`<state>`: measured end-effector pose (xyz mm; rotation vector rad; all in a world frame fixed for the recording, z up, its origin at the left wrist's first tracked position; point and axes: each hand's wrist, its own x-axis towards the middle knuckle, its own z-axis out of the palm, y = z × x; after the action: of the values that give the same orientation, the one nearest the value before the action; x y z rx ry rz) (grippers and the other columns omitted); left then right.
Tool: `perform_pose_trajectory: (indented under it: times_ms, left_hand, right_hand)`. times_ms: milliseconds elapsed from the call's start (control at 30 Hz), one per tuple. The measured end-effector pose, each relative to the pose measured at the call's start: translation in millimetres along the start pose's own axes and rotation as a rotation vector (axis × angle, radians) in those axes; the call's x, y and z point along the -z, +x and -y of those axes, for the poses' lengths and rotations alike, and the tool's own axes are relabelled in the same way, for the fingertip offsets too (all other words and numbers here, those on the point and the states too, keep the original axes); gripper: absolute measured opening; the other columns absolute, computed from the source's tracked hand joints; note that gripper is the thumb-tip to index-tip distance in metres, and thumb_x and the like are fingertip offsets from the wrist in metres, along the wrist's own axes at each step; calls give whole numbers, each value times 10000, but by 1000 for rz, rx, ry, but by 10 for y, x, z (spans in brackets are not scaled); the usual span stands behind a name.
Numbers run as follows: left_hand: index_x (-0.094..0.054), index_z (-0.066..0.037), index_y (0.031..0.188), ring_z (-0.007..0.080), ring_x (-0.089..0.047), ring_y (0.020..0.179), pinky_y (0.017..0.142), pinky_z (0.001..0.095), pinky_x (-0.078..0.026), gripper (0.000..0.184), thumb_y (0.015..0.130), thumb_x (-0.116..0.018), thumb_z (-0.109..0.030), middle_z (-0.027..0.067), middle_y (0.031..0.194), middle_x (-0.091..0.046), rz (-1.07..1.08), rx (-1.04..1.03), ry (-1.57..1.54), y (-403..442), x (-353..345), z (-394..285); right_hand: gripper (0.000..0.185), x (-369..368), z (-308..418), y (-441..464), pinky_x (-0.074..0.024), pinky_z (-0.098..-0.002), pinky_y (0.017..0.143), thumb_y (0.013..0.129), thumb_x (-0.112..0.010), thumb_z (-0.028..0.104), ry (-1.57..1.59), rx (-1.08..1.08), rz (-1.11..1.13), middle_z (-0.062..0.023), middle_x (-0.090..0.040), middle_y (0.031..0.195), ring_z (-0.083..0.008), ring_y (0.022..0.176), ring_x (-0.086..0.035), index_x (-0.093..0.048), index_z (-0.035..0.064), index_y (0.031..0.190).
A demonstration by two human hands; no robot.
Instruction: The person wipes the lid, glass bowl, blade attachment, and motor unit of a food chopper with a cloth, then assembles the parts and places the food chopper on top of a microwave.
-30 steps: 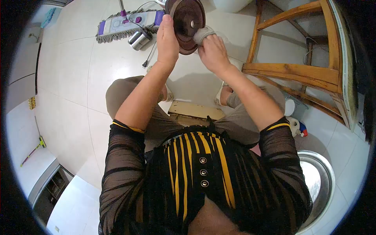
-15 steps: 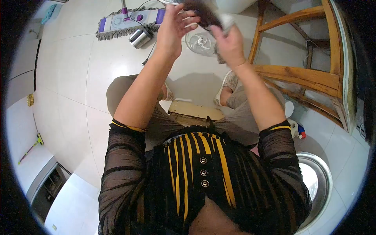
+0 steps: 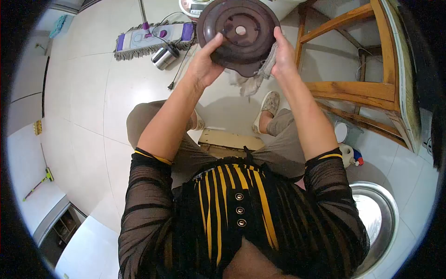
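Observation:
A dark brown, see-through round lid (image 3: 239, 46) with ring-shaped ridges and a pale hole at its centre is held up in front of me, its flat face towards the camera. My left hand (image 3: 206, 64) grips its lower left edge, thumb on the face. On the right edge, my right hand (image 3: 284, 55) holds the lid together with a crumpled grey cloth (image 3: 253, 84), which hangs below the rim. Most fingers of both hands are hidden behind the lid.
A flat mop (image 3: 153, 36) lies on the tiled floor beside a steel motor unit (image 3: 165, 56) with a cord. Part of a kitchen scale (image 3: 197, 8) shows behind the lid. On the right stand a wooden chair (image 3: 353, 88), a bottle (image 3: 347, 153) and a steel basin (image 3: 394, 204).
The lid, blurred and edge-on before, now faces the camera flat. My left hand has closed on its edge. The clear bowl with a blade on the floor is now hidden behind it.

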<state>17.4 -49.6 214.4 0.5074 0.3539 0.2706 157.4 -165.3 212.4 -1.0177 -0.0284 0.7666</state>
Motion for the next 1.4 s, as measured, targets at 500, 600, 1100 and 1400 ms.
perform_pose_trajectory:
  times_ms: [500,600,1100,1400]
  left_hand:
    - [-398,-15,1209,197,-450,1104,967,356,-338,464,827,-583,-205,86,1189,-480,-77,-272,172,55,48,-77]
    - [-403,-12,1206,197,-465,1087,954,358,-353,443,838,-566,-198,85,1180,-488,-149,-290,166,48,61,-33]
    - [-402,-21,1191,267,-501,1040,865,431,-443,387,883,-481,-243,123,1164,-487,-429,-675,156,99,379,-598]
    - [-428,-21,1161,247,-522,1004,822,397,-458,387,870,-509,-264,117,1122,-509,-446,-594,-84,131,480,-471]
  right_hand:
    - [321,131,-10,29,-406,-360,713,841,-519,297,-1046,731,-29,-145,-557,828,-267,785,-512,-545,-17,902]
    - [249,11,-338,-161,-400,-420,716,795,-554,225,-1183,909,136,-170,-531,837,-352,793,-510,-541,7,913]
    - [377,209,-854,-593,-431,-406,751,792,-473,349,-1470,-154,917,-215,-580,873,-357,836,-556,-573,-4,880]
    - [477,389,-733,-206,-430,-422,745,803,-404,432,-1491,-207,626,-213,-599,822,-339,798,-578,-609,2,842]
